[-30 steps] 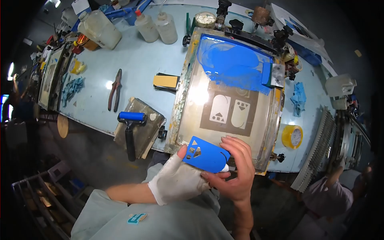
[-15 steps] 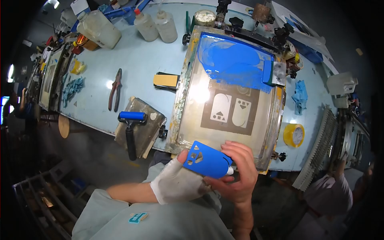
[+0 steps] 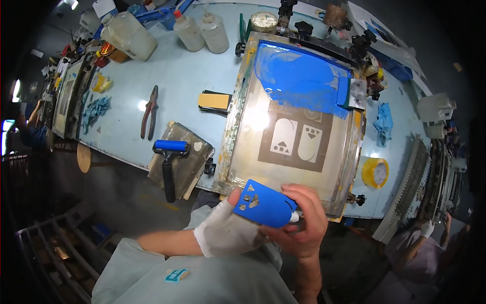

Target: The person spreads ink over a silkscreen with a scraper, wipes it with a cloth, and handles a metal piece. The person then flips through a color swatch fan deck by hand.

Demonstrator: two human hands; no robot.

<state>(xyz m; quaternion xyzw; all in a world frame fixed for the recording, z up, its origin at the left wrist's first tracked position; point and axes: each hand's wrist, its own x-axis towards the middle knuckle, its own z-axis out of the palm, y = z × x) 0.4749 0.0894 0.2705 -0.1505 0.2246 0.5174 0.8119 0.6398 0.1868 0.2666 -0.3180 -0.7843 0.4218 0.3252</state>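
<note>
A blue flat piece (image 3: pixel 265 205) with one rounded end and small geometric shapes showing in its surface is held in front of my body, below the screen frame. My left hand (image 3: pixel 228 228), in a stained white glove with a bare thumb tip, grips its left end with the thumb on the edge. Around its rounded right end curl the fingers and thumb of my bare right hand (image 3: pixel 304 223). Something small and white (image 3: pixel 294 217) shows beside that end; I cannot tell what it is. Above lies the printing screen (image 3: pixel 243 167), with blue ink (image 3: pixel 298 71) across its far part.
A blue roller (image 3: pixel 170 146) rests on a dirty pad (image 3: pixel 195 164) left of the screen. Pliers (image 3: pixel 149 112), a yellow-topped block (image 3: pixel 213 101) and bottles (image 3: pixel 215 35) stand further off. Yellow tape (image 3: pixel 375 173) and a blue cloth (image 3: pixel 383 124) lie right. Another person's gloved hand (image 3: pixel 428 229) is far right.
The view has shifted slightly, so the table things sit a little further right. My hands keep the same hold on the blue piece. At far right, the other person's hands have moved.
</note>
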